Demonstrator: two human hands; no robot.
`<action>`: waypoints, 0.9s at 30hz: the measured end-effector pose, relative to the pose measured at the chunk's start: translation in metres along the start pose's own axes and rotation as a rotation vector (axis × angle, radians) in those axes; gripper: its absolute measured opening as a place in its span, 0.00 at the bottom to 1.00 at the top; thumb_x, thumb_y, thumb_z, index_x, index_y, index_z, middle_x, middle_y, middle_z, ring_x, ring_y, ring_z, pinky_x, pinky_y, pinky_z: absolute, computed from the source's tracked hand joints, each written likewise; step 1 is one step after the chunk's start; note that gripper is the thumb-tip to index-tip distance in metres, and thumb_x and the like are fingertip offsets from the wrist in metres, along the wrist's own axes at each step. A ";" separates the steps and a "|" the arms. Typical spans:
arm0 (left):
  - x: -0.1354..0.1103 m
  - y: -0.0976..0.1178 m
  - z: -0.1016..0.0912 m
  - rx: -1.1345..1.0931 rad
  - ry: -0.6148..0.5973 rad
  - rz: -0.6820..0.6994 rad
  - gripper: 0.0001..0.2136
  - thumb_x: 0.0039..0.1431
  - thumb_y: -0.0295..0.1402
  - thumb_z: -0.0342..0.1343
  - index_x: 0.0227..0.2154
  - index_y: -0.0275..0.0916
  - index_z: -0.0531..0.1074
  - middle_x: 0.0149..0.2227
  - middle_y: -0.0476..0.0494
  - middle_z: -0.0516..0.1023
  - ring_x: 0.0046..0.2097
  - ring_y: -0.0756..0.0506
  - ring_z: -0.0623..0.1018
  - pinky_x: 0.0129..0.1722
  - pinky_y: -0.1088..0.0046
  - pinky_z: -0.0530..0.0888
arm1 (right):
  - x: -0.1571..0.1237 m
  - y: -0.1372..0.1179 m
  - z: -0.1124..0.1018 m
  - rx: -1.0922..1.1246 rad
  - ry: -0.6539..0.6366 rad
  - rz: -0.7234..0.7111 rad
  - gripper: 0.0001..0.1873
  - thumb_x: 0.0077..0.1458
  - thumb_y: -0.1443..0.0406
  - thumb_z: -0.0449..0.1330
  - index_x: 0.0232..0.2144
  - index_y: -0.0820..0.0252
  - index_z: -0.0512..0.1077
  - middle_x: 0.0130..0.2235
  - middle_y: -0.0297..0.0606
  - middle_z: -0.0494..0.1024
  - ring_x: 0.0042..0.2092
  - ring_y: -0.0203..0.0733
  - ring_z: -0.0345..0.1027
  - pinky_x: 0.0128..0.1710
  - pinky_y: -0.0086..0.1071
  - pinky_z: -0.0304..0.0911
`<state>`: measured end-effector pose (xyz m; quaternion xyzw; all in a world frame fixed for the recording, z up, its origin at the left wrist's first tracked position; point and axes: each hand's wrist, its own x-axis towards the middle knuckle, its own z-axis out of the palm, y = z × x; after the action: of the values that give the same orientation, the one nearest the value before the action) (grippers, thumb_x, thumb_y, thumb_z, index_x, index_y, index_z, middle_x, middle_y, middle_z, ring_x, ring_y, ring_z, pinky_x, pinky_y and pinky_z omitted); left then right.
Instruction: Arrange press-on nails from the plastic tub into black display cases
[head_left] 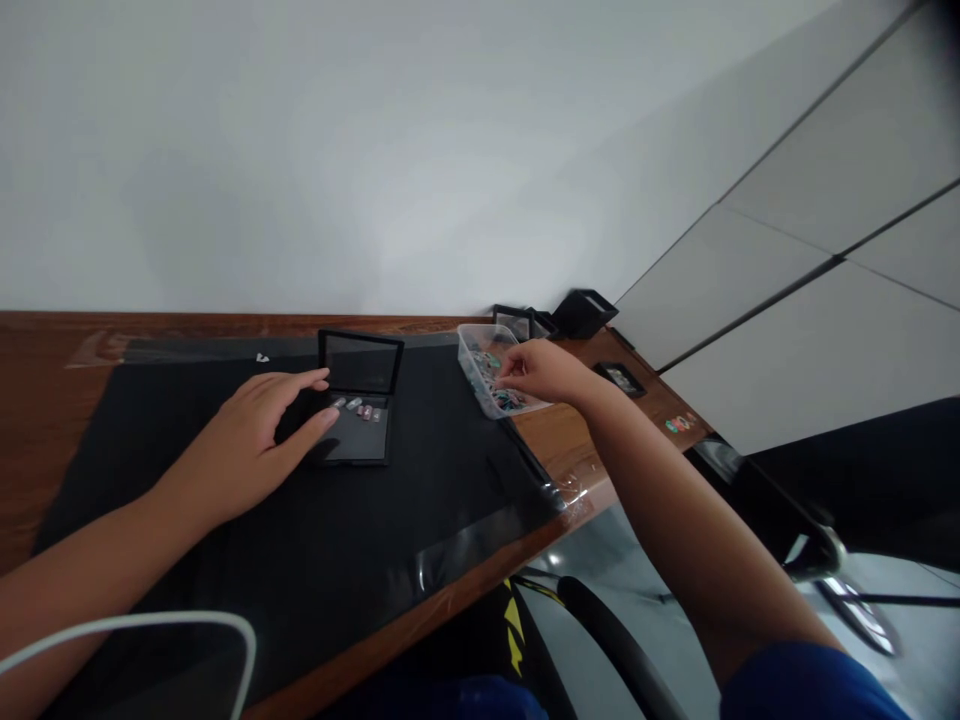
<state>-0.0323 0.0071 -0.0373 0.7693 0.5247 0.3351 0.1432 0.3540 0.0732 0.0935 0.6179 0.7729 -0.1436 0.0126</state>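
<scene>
A small black case (360, 442) lies on the dark mat with its see-through lid (361, 362) raised. Several small pink and silvery pieces (365, 411) sit in the case's upper part. My left hand (251, 430) is at the case's left side, thumb and fingers spread, the thumb over the base and a fingertip by the lid's edge. My right hand (544, 370) reaches into a clear plastic box (480, 385) of small mixed-colour pieces (510, 400). Its fingertips are pinched together; what is between them is too small to make out.
The black mat (300, 560) is taped onto a wooden table (30, 400). A tiny white piece (262, 357) lies behind my left hand. Black containers (585, 312), a dark frame-like case (619, 379) and coloured pieces (680, 423) stand to the right. A white cable (172, 618) crosses the lower left.
</scene>
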 end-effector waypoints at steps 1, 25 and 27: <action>0.000 0.001 0.000 -0.001 0.003 -0.001 0.29 0.73 0.58 0.51 0.66 0.46 0.72 0.61 0.37 0.82 0.66 0.30 0.76 0.71 0.43 0.68 | -0.002 0.001 -0.003 0.018 0.031 -0.010 0.08 0.61 0.64 0.71 0.31 0.61 0.81 0.30 0.37 0.81 0.32 0.38 0.69 0.33 0.34 0.57; 0.000 0.040 -0.023 -0.021 0.258 0.415 0.15 0.69 0.40 0.66 0.56 0.46 0.77 0.49 0.45 0.87 0.49 0.40 0.84 0.58 0.57 0.77 | 0.014 -0.154 0.107 1.531 -0.138 -0.260 0.28 0.35 0.52 0.85 0.31 0.58 0.78 0.25 0.26 0.79 0.20 0.26 0.58 0.19 0.24 0.52; 0.001 0.041 -0.022 -0.044 0.264 0.416 0.13 0.70 0.38 0.66 0.54 0.45 0.79 0.48 0.45 0.87 0.48 0.40 0.84 0.57 0.58 0.77 | 0.015 -0.152 0.111 1.557 -0.165 -0.253 0.28 0.34 0.53 0.86 0.32 0.58 0.78 0.24 0.24 0.79 0.19 0.26 0.58 0.18 0.23 0.52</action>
<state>-0.0172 -0.0114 0.0029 0.8069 0.3617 0.4666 0.0181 0.1874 0.0315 0.0151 0.3440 0.5111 -0.6887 -0.3823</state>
